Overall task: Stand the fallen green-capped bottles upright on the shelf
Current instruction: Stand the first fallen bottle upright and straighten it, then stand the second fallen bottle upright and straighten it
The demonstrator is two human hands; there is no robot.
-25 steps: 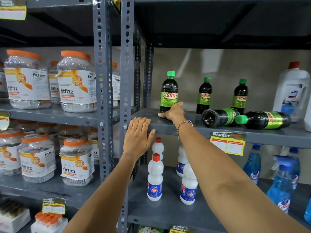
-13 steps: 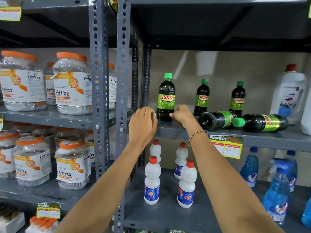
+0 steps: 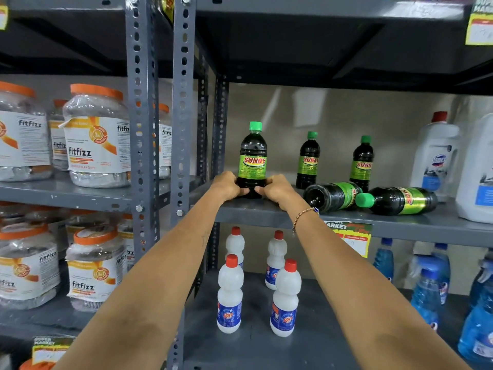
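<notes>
A dark green-capped Sunny bottle [image 3: 253, 156] stands upright at the left front of the grey shelf [image 3: 400, 222]. My left hand [image 3: 226, 186] and my right hand [image 3: 276, 188] clasp its base from either side. Two more Sunny bottles stand upright further back, one in the middle [image 3: 309, 158] and one to its right [image 3: 362, 162]. To the right of my hands two bottles lie on their sides: one with its base toward me [image 3: 332, 196], and one with its green cap pointing left [image 3: 397, 200].
Large white jugs [image 3: 437, 153] stand at the shelf's right end. Below are white red-capped bottles [image 3: 230, 292] and blue spray bottles [image 3: 426, 292]. Orange-lidded fitfizz jars [image 3: 97, 137] fill the left rack beyond the perforated uprights [image 3: 141, 129].
Both hands rose from the shelf's front edge and closed around the base of the left upright bottle. The view moved closer to the shelf.
</notes>
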